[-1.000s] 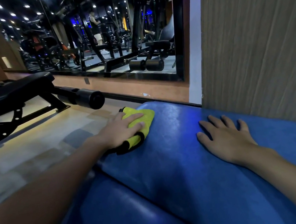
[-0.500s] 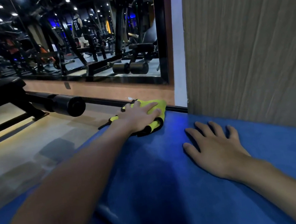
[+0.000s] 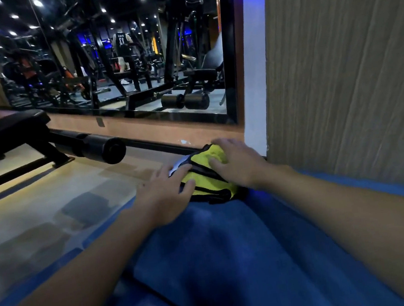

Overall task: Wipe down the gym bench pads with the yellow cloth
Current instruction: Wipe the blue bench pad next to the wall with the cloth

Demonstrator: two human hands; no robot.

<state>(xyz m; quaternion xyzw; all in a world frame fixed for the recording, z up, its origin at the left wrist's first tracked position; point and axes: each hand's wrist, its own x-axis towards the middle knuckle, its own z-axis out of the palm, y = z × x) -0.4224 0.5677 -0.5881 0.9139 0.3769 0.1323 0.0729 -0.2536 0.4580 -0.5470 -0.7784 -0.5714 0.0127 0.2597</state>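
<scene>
Cloth: the yellow cloth (image 3: 206,171), edged in black, lies bunched at the far end of the blue pad (image 3: 223,249), close to the corner where the wood-grain wall (image 3: 345,66) meets the white strip beside the mirror (image 3: 115,55).
Left hand: the left hand (image 3: 161,193) lies palm down on the near left part of the cloth, fingers spread; the thumb rests on the yellow fabric.
Left grip: flat and open, pressing on the cloth rather than closing around it.
Right hand: the right hand (image 3: 239,164) lies palm down on the far right part of the cloth, fingers bent over its far edge.
Right grip: mostly open, laid over the cloth; whether the fingertips pinch the fabric cannot be told.
Pad: the blue pad fills the lower part of the view and runs along the wall; a seam crosses it near the bottom left.
Arms: both bare forearms reach forward over the pad and meet at the cloth.
Floor: pale floor (image 3: 45,202) lies to the left of the pad.
Other gear: a black bench (image 3: 1,133) with a round roller (image 3: 105,147) stands on the floor at left, apart from the pad.
Mirror: it shows gym machines and ceiling lights.
</scene>
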